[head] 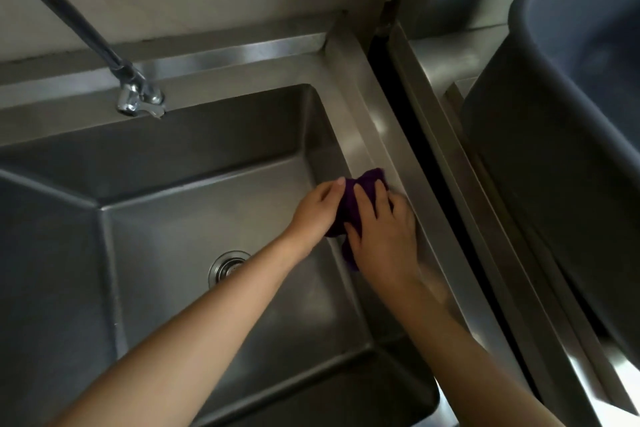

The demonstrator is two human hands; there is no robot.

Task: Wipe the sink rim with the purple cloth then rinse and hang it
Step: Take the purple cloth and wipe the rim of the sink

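Observation:
A bunched purple cloth lies on the right-hand rim of a deep steel sink. My left hand grips the cloth's left side from over the basin. My right hand presses flat on top of the cloth, fingers pointing up along the rim. Most of the cloth is hidden under both hands; a fold pokes out beyond the fingertips and another below the right palm.
A chrome tap on a dark hose hangs over the back rim. The drain strainer sits in the basin floor. A narrow dark gap separates the sink from a steel counter holding a large grey tub.

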